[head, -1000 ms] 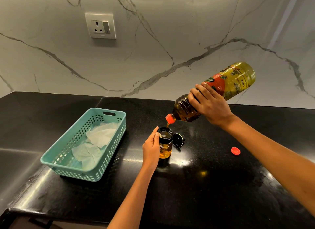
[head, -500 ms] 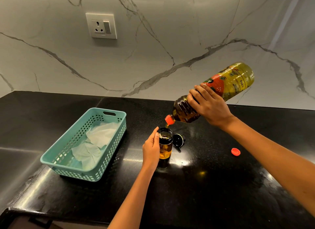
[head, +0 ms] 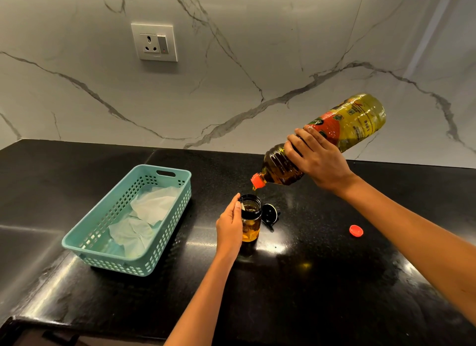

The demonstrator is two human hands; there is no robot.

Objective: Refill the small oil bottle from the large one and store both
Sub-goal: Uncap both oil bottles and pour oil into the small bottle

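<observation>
You are mid-pour: your right hand (head: 319,162) wraps the tilted large bottle (head: 324,139) over the small bottle (head: 250,222), roughly half full and steadied on the desk (head: 322,281) by your curled left hand (head: 230,226); capping and storing both remain.

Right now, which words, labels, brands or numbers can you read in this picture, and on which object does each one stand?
Large oil bottle: a red, yellow and green label with printed text and small symbols, all too blurred to read; no brand can be made out.
Small oil bottle: no label visible.
Wall socket: no writing readable.
Basket, red cap: no text.
So nothing can be quoted.
</observation>
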